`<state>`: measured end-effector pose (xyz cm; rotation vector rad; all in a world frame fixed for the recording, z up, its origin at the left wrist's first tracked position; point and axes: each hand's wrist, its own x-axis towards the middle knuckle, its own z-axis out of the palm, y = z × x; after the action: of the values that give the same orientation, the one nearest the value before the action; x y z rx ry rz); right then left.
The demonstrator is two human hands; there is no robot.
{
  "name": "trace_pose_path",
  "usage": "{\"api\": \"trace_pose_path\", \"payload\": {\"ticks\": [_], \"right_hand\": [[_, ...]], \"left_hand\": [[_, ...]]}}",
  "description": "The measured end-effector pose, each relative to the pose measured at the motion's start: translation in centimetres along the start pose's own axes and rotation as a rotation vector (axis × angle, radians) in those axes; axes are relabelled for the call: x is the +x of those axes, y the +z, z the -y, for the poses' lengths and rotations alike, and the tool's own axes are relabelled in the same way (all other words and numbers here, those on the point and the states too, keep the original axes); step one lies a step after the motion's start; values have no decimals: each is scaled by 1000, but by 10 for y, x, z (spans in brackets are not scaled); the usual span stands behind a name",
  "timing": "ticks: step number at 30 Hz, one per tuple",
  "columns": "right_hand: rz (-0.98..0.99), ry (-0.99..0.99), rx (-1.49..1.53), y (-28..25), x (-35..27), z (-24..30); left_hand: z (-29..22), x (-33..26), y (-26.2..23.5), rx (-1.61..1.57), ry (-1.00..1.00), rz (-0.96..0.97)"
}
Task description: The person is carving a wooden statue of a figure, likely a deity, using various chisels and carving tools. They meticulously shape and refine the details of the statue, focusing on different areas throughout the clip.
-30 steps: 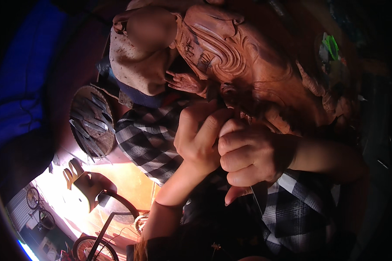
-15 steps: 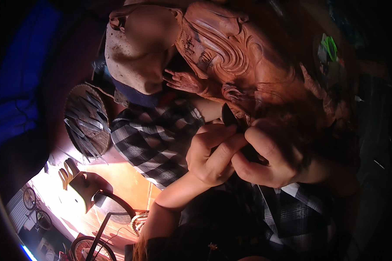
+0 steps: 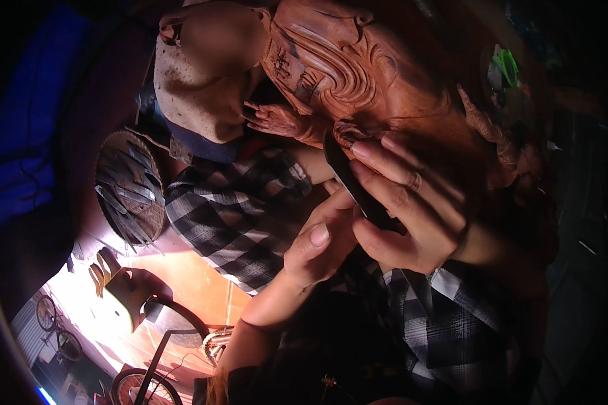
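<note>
My left hand [image 3: 324, 236] is raised at the middle, its thumb standing apart and its fingers partly hidden behind a dark, flat, elongated tool [image 3: 348, 177] with a rounded tip. From the other side my right hand [image 3: 412, 209] lies over this tool, fingers stretched along it and thumb below, gripping it. A ring shows on one finger. A thin metallic blade [image 3: 419, 290] hangs below the right hand; whether it belongs to the same tool I cannot tell. Just beyond the hands lies a reddish-brown wood carving [image 3: 365, 74] of a robed figure, its carved hand [image 3: 277, 120] reaching left.
A round woven basket [image 3: 157, 226] of long metal tools stands at the left. Tan spotted cloth [image 3: 189, 101] lies by the carving's head. Black-and-white plaid cloth [image 3: 223, 199] spreads left of my hands. A lamp [image 3: 125, 304] and bicycle wheel [image 3: 142, 391] are lower left.
Both hands pinched the tool with curled fingers before. Now the right fingers are stretched along it and the left thumb has lifted away. More of the tool shows.
</note>
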<state>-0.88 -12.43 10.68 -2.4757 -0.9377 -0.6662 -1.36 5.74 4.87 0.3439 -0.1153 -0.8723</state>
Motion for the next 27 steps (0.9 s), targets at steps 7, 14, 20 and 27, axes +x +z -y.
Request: {"api": "trace_pose_path", "payload": {"ticks": [7,14,20,27], "right_hand": [[-30,57,34,11,-6,4],[-55,2,26,16,-3,-5],[-3,8,59,14,-8,-8],[58,-20,137,6,1,-16]], "left_hand": [[3,11,20,259,-3,-361],[-10,18,18,262,-6,-290],[-6,17,24,235,-26,-413],[-16,22,25,285,-13,-355]]}}
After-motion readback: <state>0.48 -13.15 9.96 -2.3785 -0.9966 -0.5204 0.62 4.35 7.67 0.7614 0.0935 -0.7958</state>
